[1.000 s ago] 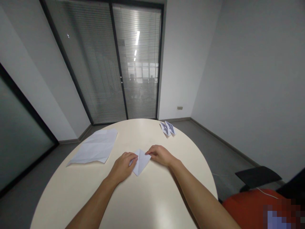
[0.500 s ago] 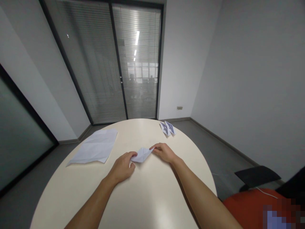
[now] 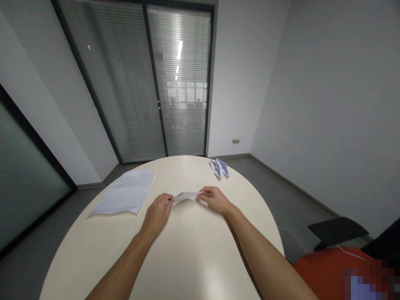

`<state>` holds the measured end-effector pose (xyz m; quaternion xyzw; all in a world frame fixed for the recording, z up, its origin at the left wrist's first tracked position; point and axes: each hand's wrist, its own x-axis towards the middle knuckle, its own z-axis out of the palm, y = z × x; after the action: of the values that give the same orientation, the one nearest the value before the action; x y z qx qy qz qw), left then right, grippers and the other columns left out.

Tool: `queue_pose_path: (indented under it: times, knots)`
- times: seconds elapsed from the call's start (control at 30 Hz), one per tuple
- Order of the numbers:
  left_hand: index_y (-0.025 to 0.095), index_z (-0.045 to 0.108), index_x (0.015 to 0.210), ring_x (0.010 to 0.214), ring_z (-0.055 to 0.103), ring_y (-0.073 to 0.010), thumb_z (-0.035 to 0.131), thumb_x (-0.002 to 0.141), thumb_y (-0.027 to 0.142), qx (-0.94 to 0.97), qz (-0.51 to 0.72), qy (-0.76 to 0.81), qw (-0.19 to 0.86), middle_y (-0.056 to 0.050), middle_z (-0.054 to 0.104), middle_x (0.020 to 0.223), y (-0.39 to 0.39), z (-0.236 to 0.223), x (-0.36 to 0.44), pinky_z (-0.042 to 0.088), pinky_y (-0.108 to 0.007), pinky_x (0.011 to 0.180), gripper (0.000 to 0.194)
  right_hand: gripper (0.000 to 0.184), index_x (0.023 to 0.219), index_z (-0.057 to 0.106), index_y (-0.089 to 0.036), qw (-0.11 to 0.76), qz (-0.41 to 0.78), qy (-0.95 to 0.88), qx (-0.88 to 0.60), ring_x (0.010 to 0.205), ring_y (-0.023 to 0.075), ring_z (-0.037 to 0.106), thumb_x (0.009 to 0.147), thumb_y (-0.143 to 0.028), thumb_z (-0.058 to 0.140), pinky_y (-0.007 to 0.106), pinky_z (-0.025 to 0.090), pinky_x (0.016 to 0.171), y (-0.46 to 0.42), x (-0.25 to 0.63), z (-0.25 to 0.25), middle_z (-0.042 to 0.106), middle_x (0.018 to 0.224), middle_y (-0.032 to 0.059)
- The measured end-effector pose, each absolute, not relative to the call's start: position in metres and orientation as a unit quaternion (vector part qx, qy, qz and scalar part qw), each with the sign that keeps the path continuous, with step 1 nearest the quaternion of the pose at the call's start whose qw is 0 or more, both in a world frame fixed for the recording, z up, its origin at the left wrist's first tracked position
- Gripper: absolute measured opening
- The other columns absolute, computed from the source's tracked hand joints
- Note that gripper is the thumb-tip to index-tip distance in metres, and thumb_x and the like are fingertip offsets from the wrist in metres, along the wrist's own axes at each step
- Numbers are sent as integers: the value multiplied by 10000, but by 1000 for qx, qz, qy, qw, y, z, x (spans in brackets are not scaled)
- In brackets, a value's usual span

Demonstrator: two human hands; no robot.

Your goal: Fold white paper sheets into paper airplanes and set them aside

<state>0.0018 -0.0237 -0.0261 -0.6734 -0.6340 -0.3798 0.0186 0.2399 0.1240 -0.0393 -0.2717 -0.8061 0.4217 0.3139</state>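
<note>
Between my hands a small folded piece of white paper (image 3: 188,195) is held just above the table, seen nearly edge-on with a bend in its middle. My left hand (image 3: 158,212) pinches its left end between thumb and fingers. At the opposite end, my right hand (image 3: 216,199) has its fingertips closed on the paper's right tip. Part of each end is hidden by the fingers.
A large creased sheet of white paper (image 3: 125,191) lies on the left of the round cream table (image 3: 187,258). Folded printed paper pieces (image 3: 220,168) rest near the far right edge. An orange chair seat (image 3: 325,266) stands at the lower right, with a black armrest (image 3: 337,230).
The folded paper has tipped from showing its broad face to nearly edge-on. My left hand has turned and closed more on its end; my right hand has barely moved.
</note>
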Motion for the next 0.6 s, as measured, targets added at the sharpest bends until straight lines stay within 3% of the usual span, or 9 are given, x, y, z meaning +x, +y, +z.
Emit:
queue_pose_path:
  times: [0.3, 0.43, 0.6]
  knots:
    - [191, 616, 1075, 903, 674, -202, 541, 902, 404, -575, -532, -610, -120, -70, 710, 1025, -16, -30, 6, 554, -331, 810, 284, 270, 880, 634, -152, 308, 499, -772, -247, 680, 138, 576, 828, -409, 698, 254, 431, 661, 116, 237, -31, 659, 738, 10]
    - [182, 634, 1035, 791, 670, -188, 562, 852, 397, -567, -518, -618, -167, -64, 725, 951, -15, -32, 6, 551, -308, 718, 291, 287, 992, 635, -163, 310, 498, -770, -251, 668, 127, 557, 796, -357, 714, 240, 412, 636, 119, 235, -37, 656, 776, -3]
    - [191, 643, 1025, 746, 668, -180, 563, 834, 340, -587, -471, -632, -183, -42, 728, 897, -15, -38, 4, 534, -297, 707, 255, 226, 910, 690, -154, 285, 408, -820, -283, 690, 136, 555, 857, -368, 644, 241, 402, 628, 122, 239, -42, 655, 772, 11]
